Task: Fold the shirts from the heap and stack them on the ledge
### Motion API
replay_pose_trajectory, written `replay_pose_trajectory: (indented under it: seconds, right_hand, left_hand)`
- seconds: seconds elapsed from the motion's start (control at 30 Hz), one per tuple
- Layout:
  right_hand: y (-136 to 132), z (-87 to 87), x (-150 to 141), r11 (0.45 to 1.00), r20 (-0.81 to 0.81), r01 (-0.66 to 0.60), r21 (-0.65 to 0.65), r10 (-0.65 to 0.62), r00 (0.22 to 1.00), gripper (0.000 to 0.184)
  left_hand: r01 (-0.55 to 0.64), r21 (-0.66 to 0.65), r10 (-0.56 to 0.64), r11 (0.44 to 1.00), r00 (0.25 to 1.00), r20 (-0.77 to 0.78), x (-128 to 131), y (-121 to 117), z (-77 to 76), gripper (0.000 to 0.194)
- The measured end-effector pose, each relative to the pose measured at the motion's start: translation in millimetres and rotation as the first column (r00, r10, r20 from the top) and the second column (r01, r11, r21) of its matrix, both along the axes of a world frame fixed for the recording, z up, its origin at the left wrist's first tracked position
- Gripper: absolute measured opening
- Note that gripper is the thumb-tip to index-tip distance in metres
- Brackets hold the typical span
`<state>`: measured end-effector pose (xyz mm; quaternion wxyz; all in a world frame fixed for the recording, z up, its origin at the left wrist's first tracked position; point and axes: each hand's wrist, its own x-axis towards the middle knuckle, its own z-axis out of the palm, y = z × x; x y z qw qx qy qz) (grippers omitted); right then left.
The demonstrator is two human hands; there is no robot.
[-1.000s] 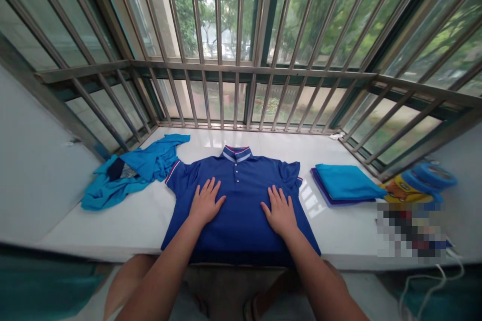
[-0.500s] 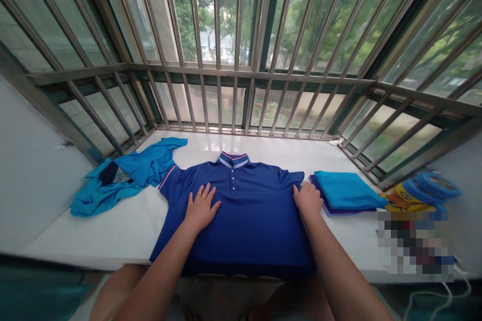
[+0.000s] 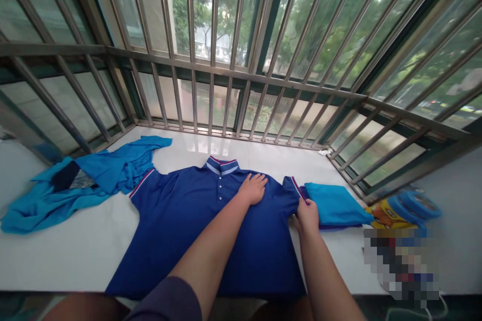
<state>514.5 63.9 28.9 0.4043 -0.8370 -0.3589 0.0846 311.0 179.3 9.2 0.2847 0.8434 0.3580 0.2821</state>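
A dark blue polo shirt (image 3: 181, 225) lies spread front-up, its striped collar away from me and its hem along the near edge. Flat on the chest near the right-hand shoulder rests my left hand (image 3: 253, 189), fingers stretched out. My right hand (image 3: 308, 215) pinches the striped cuff of the sleeve on the right side. That sleeve now sticks out from the shirt's body, and its cuff touches the stack of folded clothes (image 3: 335, 203) beside it, bright blue on top with darker cloth beneath.
A crumpled bright blue garment (image 3: 109, 170) with a dark patch lies on the left of the white ledge (image 3: 48, 261). Metal window bars (image 3: 192, 95) enclose the back and sides. At right stand a yellow and blue container (image 3: 404, 208) and a pixelated, unreadable area.
My left hand has crossed from the left chest to the right-hand shoulder of the shirt. My right hand has gripped the right-hand cuff, and that sleeve is pulled out straighter. The view has shifted.
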Motion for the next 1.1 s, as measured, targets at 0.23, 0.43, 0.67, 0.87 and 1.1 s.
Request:
replay_pose_trajectory:
  seconds: [0.23, 0.43, 0.67, 0.87, 1.1]
  right_hand:
    - [-35, -6.1, -60, 0.750, 0.245, -0.661, -0.020, 0.644, 0.724, 0.042]
    - [-68, -9.0, -93, 0.408, 0.189, -0.787, -0.463, 0.913, 0.362, 0.059]
    - [-86, -34.7, -67, 0.713, 0.370, -0.532, -0.457, 0.696, 0.615, 0.059]
    - [-88, -59.5, -54, 0.813, 0.370, -0.432, -0.390, 0.568, 0.735, 0.058]
    - [-88, -36.8, -64, 0.746, 0.341, -0.449, -0.492, 0.640, 0.689, 0.058]
  left_hand:
    - [-0.017, -0.184, 0.075, 0.983, 0.947, 0.313, -16, 28, -35.7, 0.032]
    - [-0.026, -0.340, 0.193, 0.940, 0.862, 0.468, -28, 53, -45.6, 0.052]
    - [0.020, -0.241, 0.065, 0.970, 0.939, 0.338, -25, 45, -43.4, 0.039]
    - [0.060, -0.069, -0.059, 0.996, 0.998, 0.025, -17, 47, -34.5, 0.053]
    - [0.003, 0.041, 0.005, 0.999, 0.979, -0.202, 2, 40, -23.8, 0.049]
